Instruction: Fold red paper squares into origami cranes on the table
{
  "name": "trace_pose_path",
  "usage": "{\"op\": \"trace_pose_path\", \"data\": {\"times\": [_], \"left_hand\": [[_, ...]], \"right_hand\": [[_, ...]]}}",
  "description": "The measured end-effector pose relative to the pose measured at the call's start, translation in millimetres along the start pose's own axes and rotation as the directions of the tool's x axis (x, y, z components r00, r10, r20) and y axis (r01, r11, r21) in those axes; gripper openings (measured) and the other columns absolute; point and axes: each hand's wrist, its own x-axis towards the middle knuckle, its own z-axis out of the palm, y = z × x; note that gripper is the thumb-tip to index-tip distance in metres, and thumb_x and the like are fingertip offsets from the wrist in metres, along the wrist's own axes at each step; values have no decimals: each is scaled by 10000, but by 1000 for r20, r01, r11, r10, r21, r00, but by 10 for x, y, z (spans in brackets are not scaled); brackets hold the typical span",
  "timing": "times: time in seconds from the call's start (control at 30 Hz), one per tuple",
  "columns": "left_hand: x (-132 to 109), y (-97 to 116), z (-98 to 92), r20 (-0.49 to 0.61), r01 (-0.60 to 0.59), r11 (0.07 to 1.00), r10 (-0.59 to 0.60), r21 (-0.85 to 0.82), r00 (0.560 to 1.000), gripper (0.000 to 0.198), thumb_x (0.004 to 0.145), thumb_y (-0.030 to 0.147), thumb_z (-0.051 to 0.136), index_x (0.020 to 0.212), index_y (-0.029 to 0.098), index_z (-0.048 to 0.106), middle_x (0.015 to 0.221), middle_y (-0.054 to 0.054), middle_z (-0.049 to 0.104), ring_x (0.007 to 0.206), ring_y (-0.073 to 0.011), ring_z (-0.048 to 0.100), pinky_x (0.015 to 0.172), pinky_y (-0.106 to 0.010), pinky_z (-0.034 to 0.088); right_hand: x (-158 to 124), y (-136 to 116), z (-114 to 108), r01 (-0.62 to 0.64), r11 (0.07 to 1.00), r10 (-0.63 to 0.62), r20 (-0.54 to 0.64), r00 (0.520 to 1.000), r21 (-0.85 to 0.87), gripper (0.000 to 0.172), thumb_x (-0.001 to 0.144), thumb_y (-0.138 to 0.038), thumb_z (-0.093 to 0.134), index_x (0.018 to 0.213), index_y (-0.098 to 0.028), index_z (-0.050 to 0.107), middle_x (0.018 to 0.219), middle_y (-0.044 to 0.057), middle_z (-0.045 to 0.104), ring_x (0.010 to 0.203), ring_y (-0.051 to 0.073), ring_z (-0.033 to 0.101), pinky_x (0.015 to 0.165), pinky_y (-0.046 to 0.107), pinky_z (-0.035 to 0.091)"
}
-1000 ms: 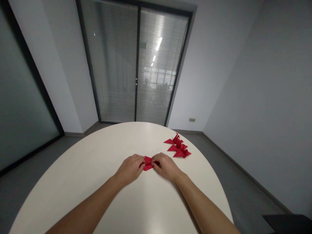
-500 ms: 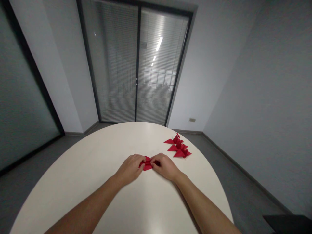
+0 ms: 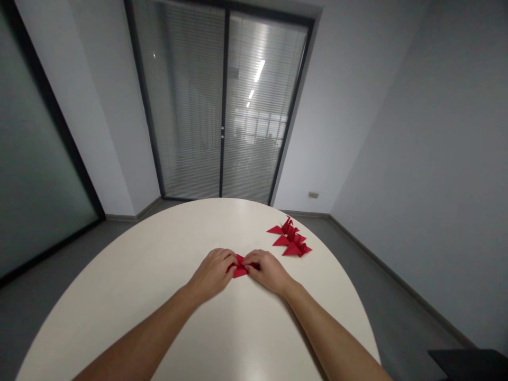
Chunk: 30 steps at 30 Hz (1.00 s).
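Note:
A small piece of red folded paper [image 3: 240, 272] lies on the white table between my two hands. My left hand [image 3: 215, 270] grips its left side, thumb and fingers curled in around the edge. From the other side my right hand [image 3: 268, 270] pinches the paper, its thumb and fingertips near the middle fold. Fingers cover parts of the paper at both ends. To the right and farther back, several red origami cranes [image 3: 292, 248] sit close together in a row, apart from my hands.
The round white table [image 3: 166, 248] spans the lower view, its curved edge running past the cranes. Beyond it stand a glass partition with blinds [image 3: 190, 132] and grey walls. A black object [image 3: 468, 362] shows at the lower right corner.
The fingers of both hands have shifted slightly on the red paper, my right fingertips a little to the left. The cranes have stayed where they were.

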Motion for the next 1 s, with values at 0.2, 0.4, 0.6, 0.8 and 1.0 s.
{"op": "trace_pose_path", "data": {"times": [0.2, 0.4, 0.6, 0.8, 1.0], "left_hand": [[16, 23, -2, -9, 27, 998, -27, 48, 1000, 187, 911, 123, 533, 1037, 207, 643, 1004, -36, 695, 938, -200, 625, 886, -360, 462], [32, 18, -4, 16, 29, 988, -32, 151, 999, 161, 911, 112, 560, 977, 207, 672, 948, -33, 699, 906, -206, 627, 835, -353, 463], [19, -3, -6, -77, 24, 975, -8, 221, 997, 137, 914, 132, 573, 971, 223, 658, 936, -24, 677, 890, -206, 603, 804, -345, 452], [22, 12, -52, -178, -9, 961, 61, 277, 982, 146, 896, 96, 570, 958, 208, 639, 959, -34, 667, 898, -221, 587, 793, -360, 439], [31, 19, -51, -195, -82, 945, 149, 317, 969, 124, 915, 104, 556, 918, 196, 639, 963, -47, 664, 892, -226, 576, 792, -369, 424]], "right_hand": [[1, -60, -29, -9, 998, 8, -14, 1000, -67, 200, 850, -98, 595, 943, -218, 724, 886, 16, 741, 800, 168, 648, 772, 273, 460], [4, -69, -30, 17, 995, -20, -30, 999, -98, 216, 864, -105, 581, 999, -223, 701, 937, 21, 745, 841, 177, 652, 811, 294, 456], [-12, -72, -34, 26, 995, -35, -87, 996, -100, 240, 815, -157, 671, 1047, -222, 685, 1064, 65, 699, 1004, 224, 614, 910, 365, 456], [-36, 4, 20, -128, 958, 162, -119, 980, 255, 537, 813, -252, 709, 1305, -234, 497, 1148, 70, 668, 948, 193, 645, 863, 340, 503], [-23, 64, 6, -110, 951, 156, -140, 978, 290, 522, 817, -111, 608, 1307, -240, 485, 913, -3, 697, 790, 155, 638, 752, 270, 483]]}}
